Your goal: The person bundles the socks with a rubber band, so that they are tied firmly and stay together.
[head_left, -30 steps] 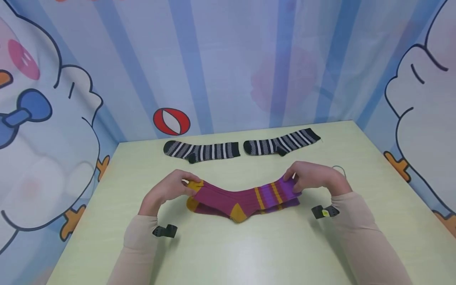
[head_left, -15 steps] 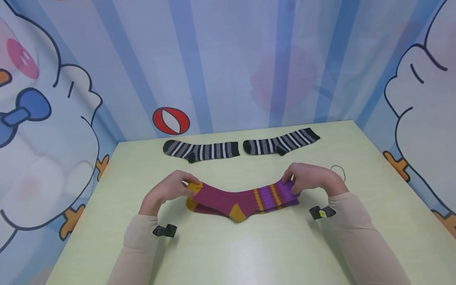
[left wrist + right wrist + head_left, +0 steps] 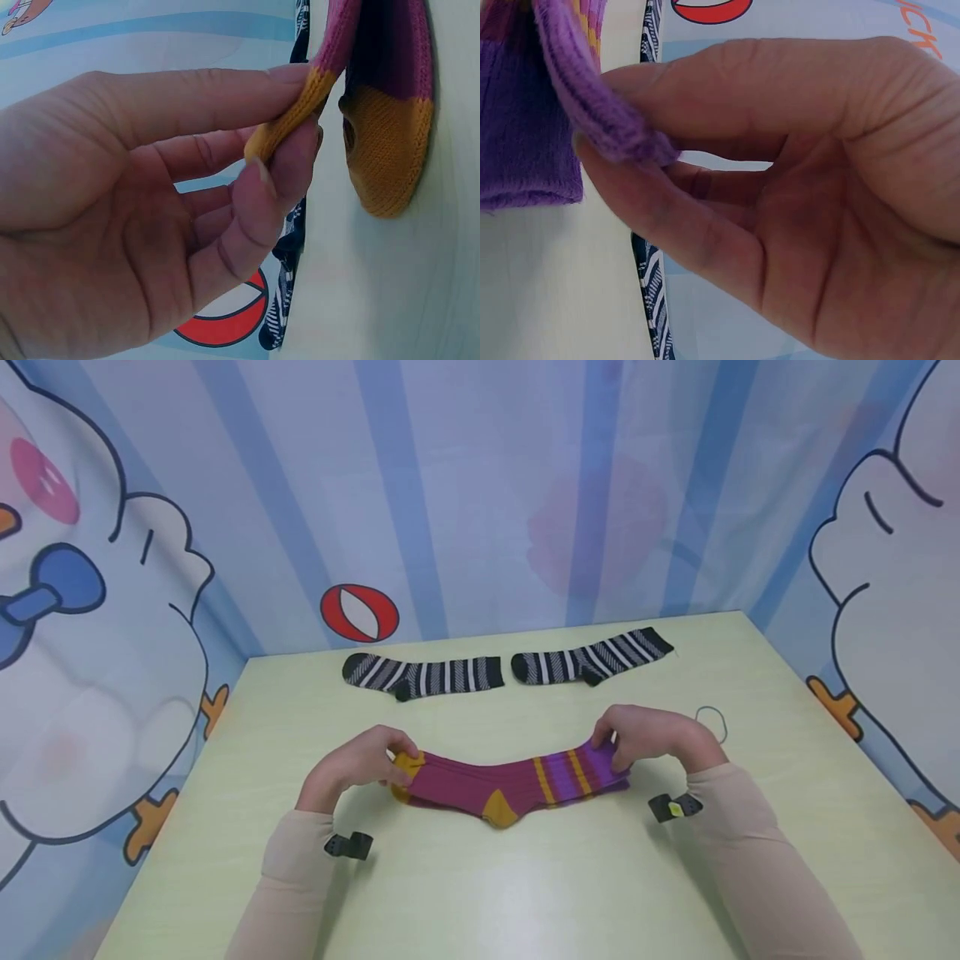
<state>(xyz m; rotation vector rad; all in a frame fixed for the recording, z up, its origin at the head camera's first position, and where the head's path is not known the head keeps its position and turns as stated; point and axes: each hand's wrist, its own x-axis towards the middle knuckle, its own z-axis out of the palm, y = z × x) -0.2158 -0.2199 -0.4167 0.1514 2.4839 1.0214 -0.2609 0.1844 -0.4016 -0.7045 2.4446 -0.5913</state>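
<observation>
A maroon sock (image 3: 457,781) with mustard toe and heel and a purple striped cuff stretches between both hands. At its toe, my left hand (image 3: 367,758) pinches the mustard tip between thumb and fingers. My right hand (image 3: 645,737) pinches the purple cuff at the other end. Beneath it lies a second matching sock, mostly covered in the head view. The left wrist view shows this lower sock's mustard toe (image 3: 390,154) lying on the table, apart from the pinched toe. Its purple cuff (image 3: 529,142) shows in the right wrist view, below the held one.
Two black, grey and white striped socks lie along the table's back edge, one at left (image 3: 450,678) and one at right (image 3: 596,657). A thin loop of cord (image 3: 712,723) is beside my right wrist. A printed curtain (image 3: 495,493) stands behind the pale table (image 3: 480,893).
The upper sock's toe end has come down over the lower sock, covering more of it. My left hand has shifted slightly down; the right has moved slightly left and down.
</observation>
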